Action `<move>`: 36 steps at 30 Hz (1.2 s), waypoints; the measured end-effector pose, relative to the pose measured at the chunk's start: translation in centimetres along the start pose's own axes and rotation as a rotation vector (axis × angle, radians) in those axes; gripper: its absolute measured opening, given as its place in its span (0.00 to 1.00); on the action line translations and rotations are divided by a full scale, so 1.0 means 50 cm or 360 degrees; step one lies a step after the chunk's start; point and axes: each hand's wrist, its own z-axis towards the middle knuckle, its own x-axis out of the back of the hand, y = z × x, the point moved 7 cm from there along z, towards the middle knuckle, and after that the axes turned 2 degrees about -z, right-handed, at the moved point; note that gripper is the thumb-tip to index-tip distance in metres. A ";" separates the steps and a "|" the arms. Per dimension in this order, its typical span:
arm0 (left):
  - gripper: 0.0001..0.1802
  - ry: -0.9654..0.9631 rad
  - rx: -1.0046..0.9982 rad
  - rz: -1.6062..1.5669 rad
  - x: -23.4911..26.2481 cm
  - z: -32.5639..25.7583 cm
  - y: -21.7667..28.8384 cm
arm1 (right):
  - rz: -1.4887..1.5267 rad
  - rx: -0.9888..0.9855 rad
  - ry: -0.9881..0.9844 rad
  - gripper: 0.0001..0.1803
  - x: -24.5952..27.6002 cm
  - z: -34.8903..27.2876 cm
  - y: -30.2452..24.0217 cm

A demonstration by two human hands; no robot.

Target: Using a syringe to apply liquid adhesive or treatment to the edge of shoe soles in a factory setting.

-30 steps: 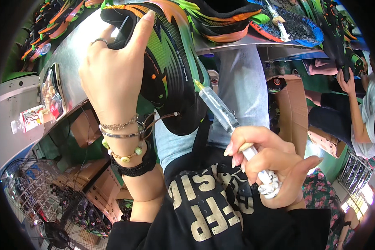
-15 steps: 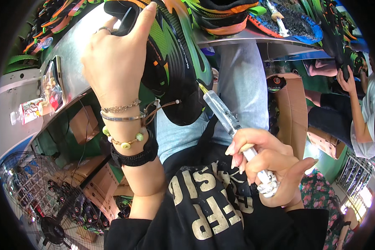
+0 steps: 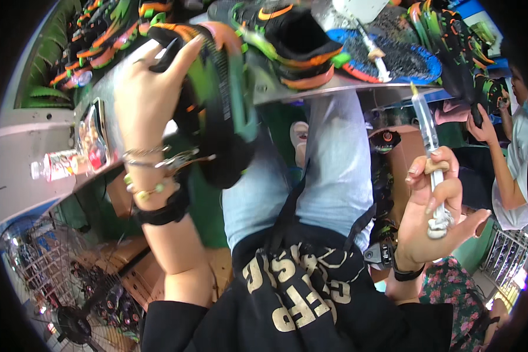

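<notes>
My left hand (image 3: 146, 100) grips a black shoe with green and orange markings (image 3: 217, 111), holding it up sole-edge toward me in front of the metal table edge (image 3: 311, 88). My right hand (image 3: 434, 211) is shut on a clear syringe-like glue applicator (image 3: 426, 126), pointing upward, well to the right of the shoe and apart from it. Bracelets and a black band circle my left wrist (image 3: 155, 188). A black watch sits on my right wrist.
Several black, green and orange shoes (image 3: 287, 35) and a blue sole (image 3: 393, 56) lie on the table. A bottle (image 3: 56, 167) lies at the left. A fan (image 3: 58, 299) stands low left. Another person's hand holds a shoe (image 3: 475, 100) at the right.
My right hand swung the applicator away from the shoe, out to the right and upright. My left hand kept the shoe raised and turned it slightly.
</notes>
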 end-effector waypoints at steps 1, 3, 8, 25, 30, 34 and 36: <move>0.34 0.0097 -0.0291 0.0066 0.011 0.023 0.006 | -0.0062 -0.0020 0.0075 0.39 0.021 0.006 0.010; 0.33 0.0181 -0.0640 0.0252 0.055 0.052 0.017 | -0.0156 -0.0061 0.0064 0.38 0.051 0.010 0.030; 0.37 -0.0381 -0.1349 0.0274 0.082 0.096 0.081 | -0.0233 0.0012 0.0120 0.36 0.111 0.047 0.054; 0.50 -0.1089 -0.1806 0.0444 -0.052 0.075 0.251 | -0.0282 -0.0066 0.0277 0.37 0.177 0.196 0.179; 0.55 -0.0998 -0.1864 0.0677 -0.146 0.051 0.288 | 0.0058 -0.0121 0.0361 0.35 0.158 0.172 0.152; 0.36 -0.0954 -0.1805 0.0293 -0.175 0.031 0.261 | 0.0082 -0.0144 0.0345 0.35 0.145 0.165 0.137; 0.33 -0.0836 -0.1850 0.0197 -0.145 0.005 0.262 | 0.0111 -0.0214 0.0359 0.35 0.144 0.167 0.137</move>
